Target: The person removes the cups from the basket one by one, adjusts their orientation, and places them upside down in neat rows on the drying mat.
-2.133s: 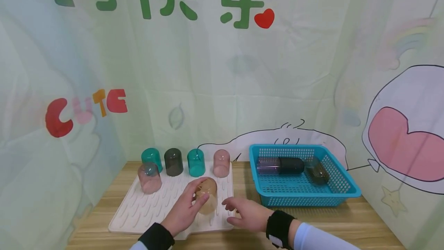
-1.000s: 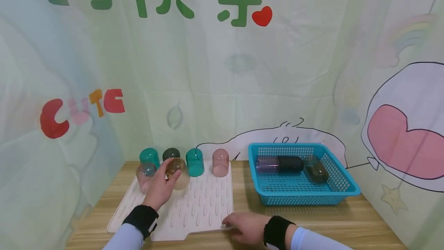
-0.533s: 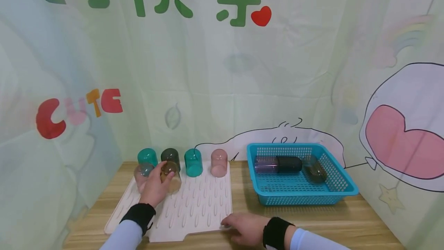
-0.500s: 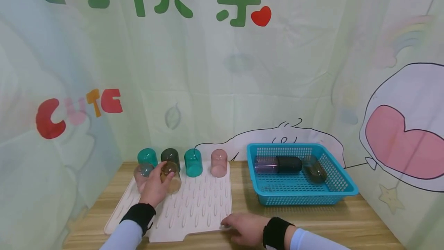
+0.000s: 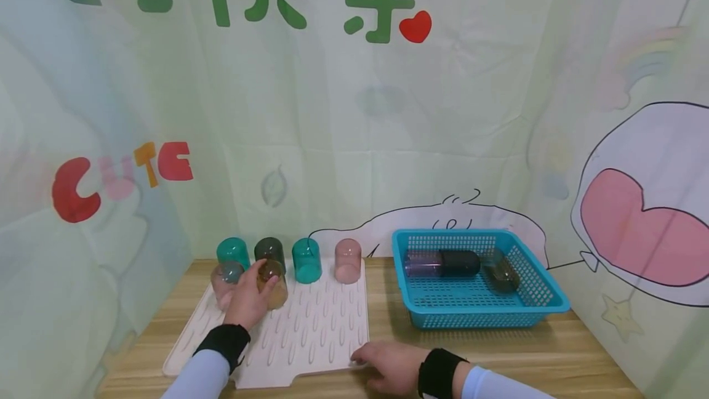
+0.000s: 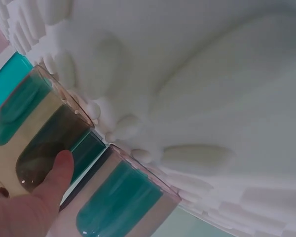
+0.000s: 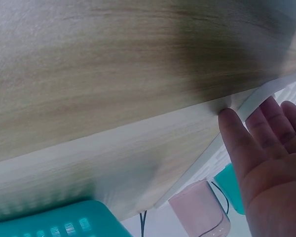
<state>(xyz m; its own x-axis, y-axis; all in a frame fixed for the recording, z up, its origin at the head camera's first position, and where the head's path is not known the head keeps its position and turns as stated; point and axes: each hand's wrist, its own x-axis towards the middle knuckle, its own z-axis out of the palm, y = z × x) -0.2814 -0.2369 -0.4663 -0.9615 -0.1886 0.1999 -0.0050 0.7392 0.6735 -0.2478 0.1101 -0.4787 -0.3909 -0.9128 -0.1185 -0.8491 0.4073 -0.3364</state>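
On a white ridged draining mat [image 5: 318, 331], my left hand [image 5: 249, 300] holds an upside-down transparent amber cup [image 5: 279, 295] by its upper part. In the left wrist view, the cup's rim is down at the mat, and a pink cup [image 6: 138, 217] stands close beside it. Behind are a teal cup [image 5: 232, 250], a dark grey cup [image 5: 269, 247], another teal cup [image 5: 306, 261] and a pink cup [image 5: 348, 261], all inverted. My right hand [image 5: 390, 367] rests at the mat's front right corner, fingers loosely extended and touching the edge.
A blue perforated basket [image 5: 487, 310] stands on the wooden table [image 5: 587, 356] at right. Inside lie a purple clear cup [image 5: 423, 263] with a black cup [image 5: 461, 262] against its end, and a brownish clear cup [image 5: 503, 276]. A printed curtain hangs behind.
My left hand has carried the amber cup leftward across the mat and lowered it before the dark grey cup. My right hand has moved down to the mat's front right corner.
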